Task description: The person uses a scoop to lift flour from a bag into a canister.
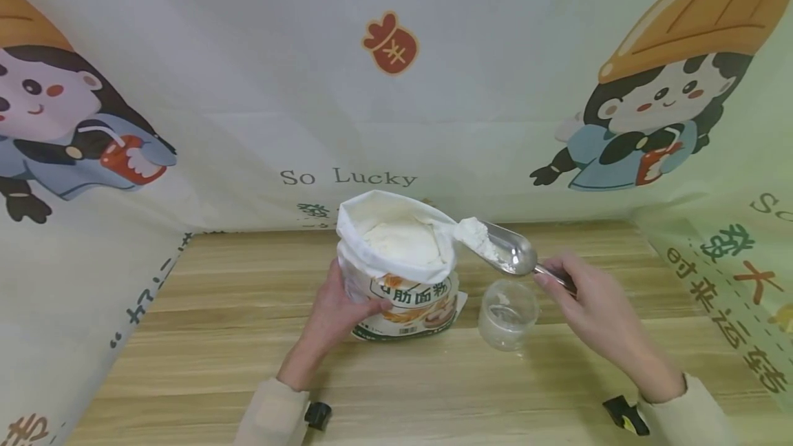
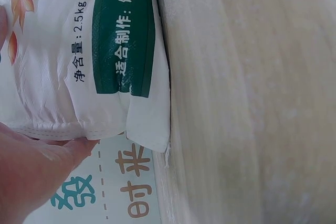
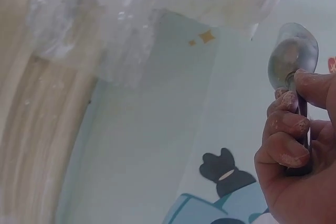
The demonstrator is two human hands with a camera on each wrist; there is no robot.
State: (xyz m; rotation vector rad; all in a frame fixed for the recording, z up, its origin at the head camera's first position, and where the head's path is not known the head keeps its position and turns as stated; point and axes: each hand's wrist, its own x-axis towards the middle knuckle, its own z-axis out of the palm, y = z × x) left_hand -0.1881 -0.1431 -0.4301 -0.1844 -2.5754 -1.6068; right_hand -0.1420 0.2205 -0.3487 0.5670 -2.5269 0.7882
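Observation:
A white bag of flour (image 1: pixel 415 312) stands on the table with its top folded open, and flour (image 1: pixel 399 241) shows inside. My left hand (image 1: pixel 334 308) grips the bag's left side, thumb on the front. Fingers of that hand lie along the bag's seam in the left wrist view. In my right hand (image 1: pixel 597 305) is the handle of a metal scoop (image 1: pixel 517 253), with a heap of flour toward its tip. The scoop is level with the bag's rim, just to its right. Below the scoop stands a clear plastic cup (image 1: pixel 508 327), with some white residue inside.
The wood-patterned table (image 1: pixel 217 349) ends at a printed cloth backdrop (image 1: pixel 483 122) behind the bag. More printed cloth rises at both sides. Black straps (image 1: pixel 318 416) show near both sleeves.

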